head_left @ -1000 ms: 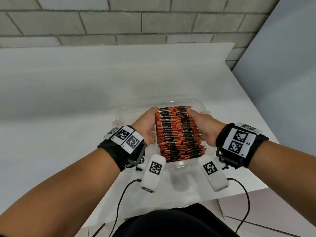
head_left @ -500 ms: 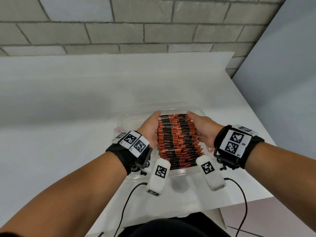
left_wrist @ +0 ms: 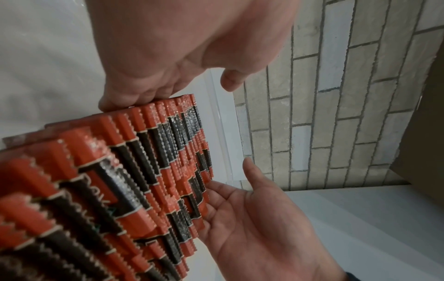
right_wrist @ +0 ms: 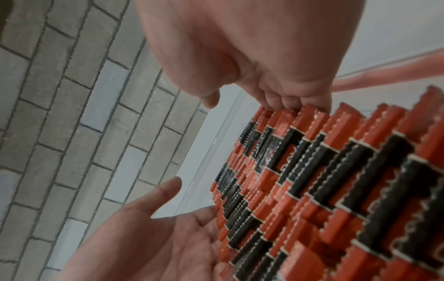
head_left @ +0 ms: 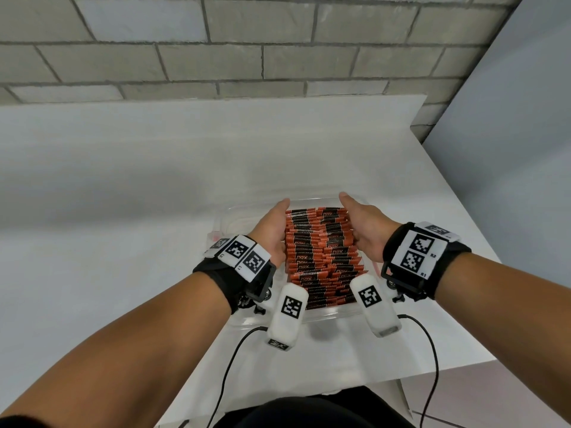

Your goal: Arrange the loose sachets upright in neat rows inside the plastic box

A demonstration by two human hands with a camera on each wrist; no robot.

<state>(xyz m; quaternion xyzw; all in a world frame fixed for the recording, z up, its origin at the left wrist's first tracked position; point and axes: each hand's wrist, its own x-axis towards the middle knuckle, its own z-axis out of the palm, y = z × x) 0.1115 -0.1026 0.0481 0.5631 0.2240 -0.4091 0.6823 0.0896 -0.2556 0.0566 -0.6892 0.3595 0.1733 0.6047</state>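
One clear plastic box (head_left: pixel 234 211) stands on the white worktop (head_left: pixel 123 196) near its front edge, directly before the person. It holds a single dense block of orange-and-black sachets (head_left: pixel 321 254), packed on edge in what appear to be two rows running from the near wall to the far wall; the individual sachets are too many and too tightly overlapped to count. Two hands flank the block. The left hand (head_left: pixel 272 233) lies flat against its left side with fingers extended downward along the sachet edges, thumb raised free; the right hand (head_left: pixel 364 227) lies likewise against its right side. Neither hand is curled round anything: both are spread, pressing the block between the palms.

In the left wrist view, the left hand (left_wrist: pixel 182 47) touches the sachets (left_wrist: pixel 134 171) with its fingertips (left_wrist: pixel 134 97), and the right hand (left_wrist: pixel 261 218) faces it, palm exposed. In the right wrist view, the arrangement is mirrored: right hand (right_wrist: pixel 153 241) below, left hand (right_wrist: pixel 252 47) above, sachets (right_wrist: pixel 312 180) between.

The near end of the block is partly covered by two white wrist-mounted cameras (head_left: pixel 287 316). The box floor and the lower parts of the fingers are hidden by the sachets. Printed lettering on the sachets is only partly legible.
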